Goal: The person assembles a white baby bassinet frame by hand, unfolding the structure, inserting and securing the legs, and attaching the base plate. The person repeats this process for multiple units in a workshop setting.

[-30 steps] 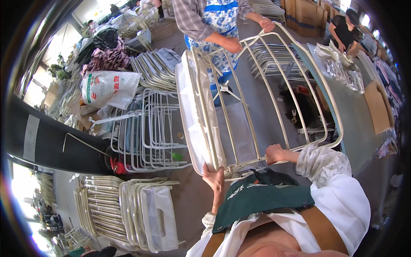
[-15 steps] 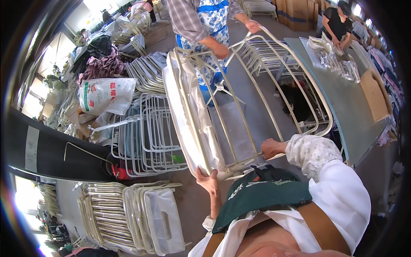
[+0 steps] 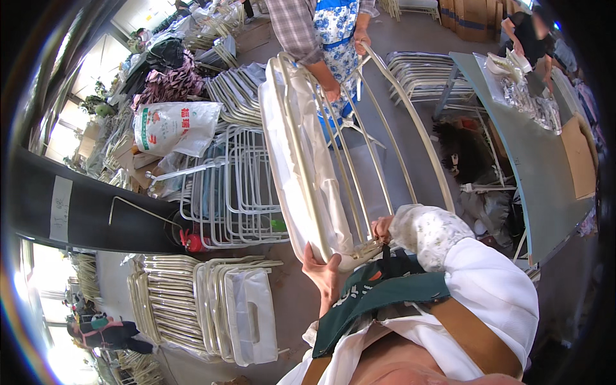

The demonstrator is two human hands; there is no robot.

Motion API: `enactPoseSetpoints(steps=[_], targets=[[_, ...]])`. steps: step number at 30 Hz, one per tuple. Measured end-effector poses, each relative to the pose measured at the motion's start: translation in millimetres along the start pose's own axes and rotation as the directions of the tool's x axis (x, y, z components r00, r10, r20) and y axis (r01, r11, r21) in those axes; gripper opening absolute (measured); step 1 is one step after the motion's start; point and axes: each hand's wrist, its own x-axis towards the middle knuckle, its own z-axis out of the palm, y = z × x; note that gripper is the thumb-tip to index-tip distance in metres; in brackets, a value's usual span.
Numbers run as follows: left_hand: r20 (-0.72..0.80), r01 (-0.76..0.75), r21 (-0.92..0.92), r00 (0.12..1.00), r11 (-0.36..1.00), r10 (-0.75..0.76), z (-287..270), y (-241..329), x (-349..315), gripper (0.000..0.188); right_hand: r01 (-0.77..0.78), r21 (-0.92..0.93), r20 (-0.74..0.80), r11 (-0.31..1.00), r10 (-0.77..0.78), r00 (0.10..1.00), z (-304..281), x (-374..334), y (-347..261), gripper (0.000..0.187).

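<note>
A cream tubular metal folding frame (image 3: 351, 173) stretches between me and a person in a blue-flowered apron. White fabric (image 3: 321, 186) covers its left section, and bare curved bars make up the right section. My left hand (image 3: 322, 273) is closed around the near left corner of the fabric-covered section. Close to my body, my right hand (image 3: 384, 229) is closed on the near end of the bare bars. At the far end, the other person's hands (image 3: 331, 90) grip the tubes. My dark green apron (image 3: 385, 289) hides part of the near end.
Stacked metal frames (image 3: 167, 301) stand at lower left, with more frames (image 3: 244, 179) above them. A black beam (image 3: 90, 208) and a red fire extinguisher (image 3: 191, 240) are on the left. To the right stands a grey-green table (image 3: 513, 167) with wrapped parts, where another person works.
The bare-bar section has swung left toward the fabric-covered one, narrowing the gap between them. My right hand has moved left with it. The whole view has shifted slightly.
</note>
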Motion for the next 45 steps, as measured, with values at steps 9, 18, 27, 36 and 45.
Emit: enactPoseSetpoints(steps=[9, 18, 27, 36, 45], targets=[[-0.069, 0.027, -0.077, 0.997, 0.997, -0.032, 8, -11, -4, 0.057, -0.131, 0.006, -0.349, 0.991, 0.125, 0.929, -70, -91, -133, 0.014], [0.144, -0.008, 0.016, 0.989, 1.0, 0.006, 53, -21, -23, 0.07, 0.315, 0.799, -0.583, 0.512, 0.788, 0.198, -96, -265, 71, 0.043], [0.385, -0.129, 0.113, 0.92, 0.985, 0.076, 125, -4, -27, 0.07, 0.686, 0.725, -0.486, 0.053, 0.746, 0.456, -147, -206, -48, 0.052], [0.56, -0.331, 0.188, 0.809, 0.925, 0.176, 159, -20, -4, 0.068, 0.375, 0.89, -0.384, 0.26, 0.871, 0.306, -199, -163, -91, 0.076], [0.595, -0.569, 0.39, 0.756, 0.724, 0.273, 198, -16, -6, 0.07, 0.665, 0.616, -0.729, 0.422, 0.625, 0.279, -152, -265, -84, 0.091]])
